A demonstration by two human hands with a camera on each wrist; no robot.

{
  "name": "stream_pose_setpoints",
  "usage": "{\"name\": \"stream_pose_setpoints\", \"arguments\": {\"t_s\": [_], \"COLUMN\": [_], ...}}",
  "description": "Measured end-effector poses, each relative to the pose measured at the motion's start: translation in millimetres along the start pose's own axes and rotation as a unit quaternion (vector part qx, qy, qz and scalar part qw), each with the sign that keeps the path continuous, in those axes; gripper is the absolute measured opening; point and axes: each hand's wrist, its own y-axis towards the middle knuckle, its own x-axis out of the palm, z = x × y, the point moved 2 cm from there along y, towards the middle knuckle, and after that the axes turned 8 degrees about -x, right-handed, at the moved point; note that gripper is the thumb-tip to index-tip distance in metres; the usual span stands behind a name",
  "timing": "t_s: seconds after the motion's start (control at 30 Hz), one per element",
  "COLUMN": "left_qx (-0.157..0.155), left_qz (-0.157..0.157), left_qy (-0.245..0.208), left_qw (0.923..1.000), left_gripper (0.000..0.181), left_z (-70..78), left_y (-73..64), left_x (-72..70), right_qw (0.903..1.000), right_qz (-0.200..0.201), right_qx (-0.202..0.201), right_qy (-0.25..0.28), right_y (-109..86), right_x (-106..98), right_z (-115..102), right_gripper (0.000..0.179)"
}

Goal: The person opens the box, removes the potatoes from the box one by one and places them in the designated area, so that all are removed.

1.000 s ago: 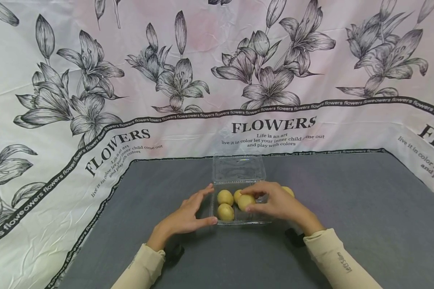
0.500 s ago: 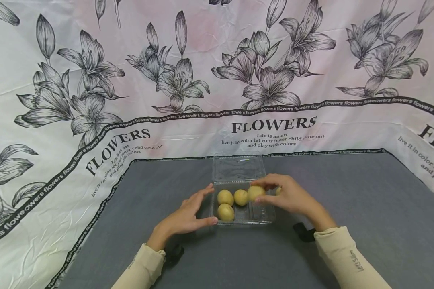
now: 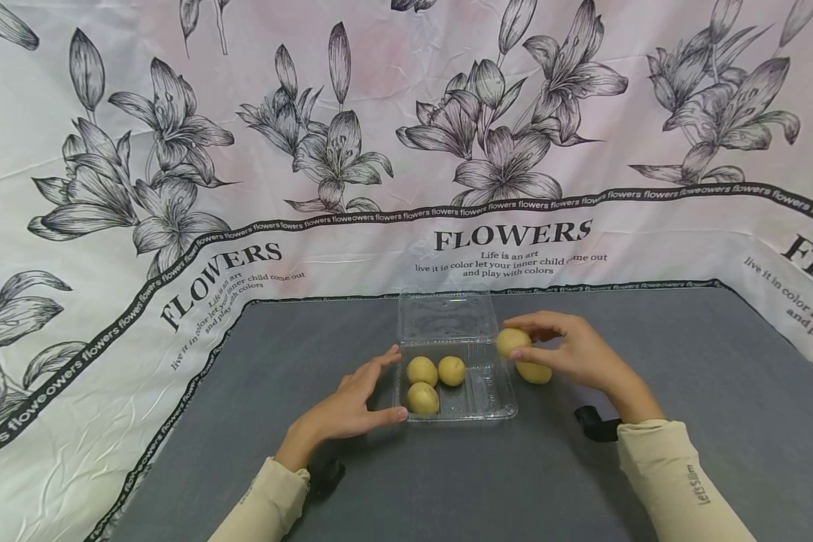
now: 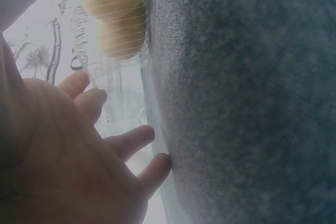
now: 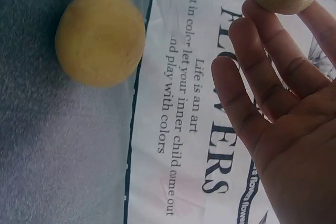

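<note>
A clear plastic clamshell box [image 3: 476,391] stands with its lid [image 3: 447,316] up, three round yellow fruits [image 3: 423,398] inside: two on the left, one at the back middle. My left hand [image 3: 352,399] lies along the box's left side, fingers spread and thumb at the front left corner. In the left wrist view, that hand's fingers [image 4: 142,139] are loosely extended by the clear wall. Between thumb and fingertips my right hand [image 3: 576,354] pinches another round yellow fruit [image 3: 513,342], raised by the box's right back edge. Just below it, a yellow fruit [image 3: 534,373] rests on the table.
The grey cloth-covered table [image 3: 447,482] spreads around the box. Behind it hangs a white and pink flower-print curtain [image 3: 379,150]. Dark wrist-worn devices [image 3: 596,424] show under both wrists.
My right hand has carried its fruit from over the middle of the box rightward and back to beyond the right edge. The left hand and the box have stayed in place.
</note>
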Motion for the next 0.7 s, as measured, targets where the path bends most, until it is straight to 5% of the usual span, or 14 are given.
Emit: {"name": "stream_pose_setpoints", "arguments": {"t_s": [0.7], "left_qx": [0.000], "left_qz": [-0.002], "left_qy": [-0.001], "left_qw": [1.0000], "left_gripper": [0.088], "left_z": [0.4], "left_y": [0.7], "left_x": [-0.5], "right_qw": [0.9975], "right_qz": [0.011], "right_qx": [0.063], "right_qy": [-0.031], "right_y": [-11.5], "right_x": [-20], "right_z": [20], "right_gripper": [0.044]}}
